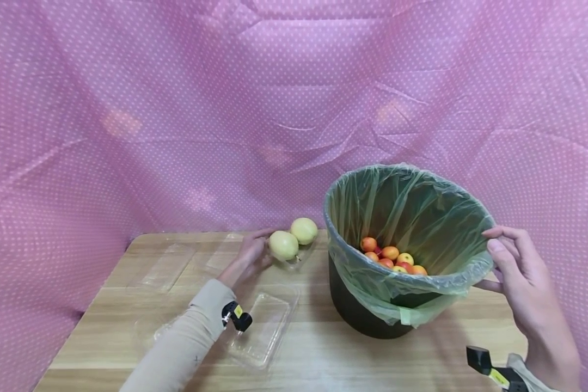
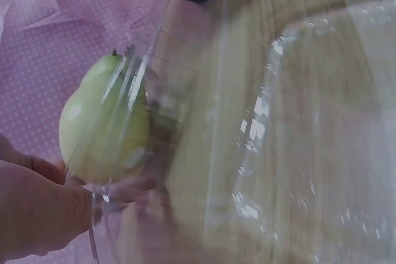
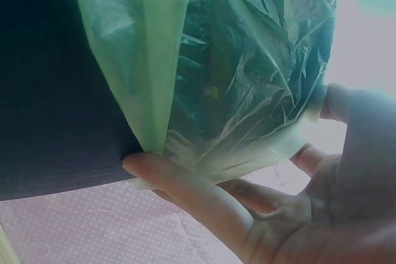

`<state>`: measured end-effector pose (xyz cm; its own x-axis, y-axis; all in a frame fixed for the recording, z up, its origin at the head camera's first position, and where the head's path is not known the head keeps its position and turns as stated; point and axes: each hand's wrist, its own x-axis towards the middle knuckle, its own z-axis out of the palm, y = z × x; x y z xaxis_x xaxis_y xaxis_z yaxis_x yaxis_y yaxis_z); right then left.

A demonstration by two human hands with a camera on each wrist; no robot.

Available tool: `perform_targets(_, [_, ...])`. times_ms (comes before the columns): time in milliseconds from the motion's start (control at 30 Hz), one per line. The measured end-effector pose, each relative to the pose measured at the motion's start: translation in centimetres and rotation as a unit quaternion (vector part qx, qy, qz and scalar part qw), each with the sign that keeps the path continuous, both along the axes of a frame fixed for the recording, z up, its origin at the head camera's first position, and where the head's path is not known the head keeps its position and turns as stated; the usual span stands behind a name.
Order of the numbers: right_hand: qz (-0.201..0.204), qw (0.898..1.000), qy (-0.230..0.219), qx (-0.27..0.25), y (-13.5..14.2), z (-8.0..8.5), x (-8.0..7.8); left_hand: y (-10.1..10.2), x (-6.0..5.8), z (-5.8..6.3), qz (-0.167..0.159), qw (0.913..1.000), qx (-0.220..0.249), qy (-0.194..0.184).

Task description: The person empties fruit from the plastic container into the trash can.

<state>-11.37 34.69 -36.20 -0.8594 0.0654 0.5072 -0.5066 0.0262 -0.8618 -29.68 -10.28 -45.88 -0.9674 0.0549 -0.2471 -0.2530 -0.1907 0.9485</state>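
Note:
My left hand (image 1: 252, 251) grips the side of a clear plastic tray (image 1: 291, 265) at the back of the table. Two pale green, stemmed round fruits (image 1: 283, 245) sit in that tray; the left wrist view shows the nearer fruit (image 2: 105, 131) through the clear wall, close by the fingers. On the right, a black bin (image 1: 360, 307) lined with a thin green bag (image 1: 436, 218) stands tilted. My right hand (image 1: 529, 283) holds its right rim over the bag, thumb at the top edge and other fingers on the outside. Small red-orange and yellow fruits (image 1: 390, 252) lie inside the bin.
Another clear plastic tray (image 1: 264, 332) lies at the front middle of the wooden table (image 1: 103, 326), below my left forearm. More clear trays (image 1: 169, 267) lie on the left side. A pink dotted cloth (image 1: 225, 109) hangs behind and around the table.

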Motion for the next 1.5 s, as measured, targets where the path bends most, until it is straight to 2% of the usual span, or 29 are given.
perform_targets(367, [0.005,1.000,0.004,-0.002,-0.2,0.0,-0.1,-0.3,0.0,0.2,0.037,0.9992,0.010,-0.007])
perform_targets(567, [0.005,1.000,0.001,0.000,-0.1,-0.1,0.0,-0.8,-0.1,0.3,0.058,0.9960,0.059,-0.034])
perform_targets(700, [0.003,1.000,0.007,-0.006,0.1,-0.1,0.1,-1.2,0.4,0.9,0.054,0.9960,0.061,-0.037])
perform_targets(833, [0.005,1.000,0.012,-0.008,0.1,-0.1,0.1,-1.8,1.4,1.8,0.037,0.9977,0.050,-0.028])
perform_targets(933, [0.009,1.000,0.012,-0.002,0.1,-0.2,0.0,-2.3,2.3,2.7,0.024,0.9980,0.058,-0.003])
perform_targets(1100, [0.005,1.000,0.011,-0.001,0.2,-0.3,0.0,-2.6,3.5,4.9,0.004,0.9961,0.062,0.062])
perform_targets(1333, [0.006,1.000,0.007,-0.003,0.1,-0.3,-0.1,-3.0,4.6,8.8,0.028,0.9933,0.049,0.101])
perform_targets(1500, [0.008,1.000,0.008,-0.003,0.1,-0.3,-0.1,-3.0,5.3,11.7,0.019,0.9904,0.038,0.131])
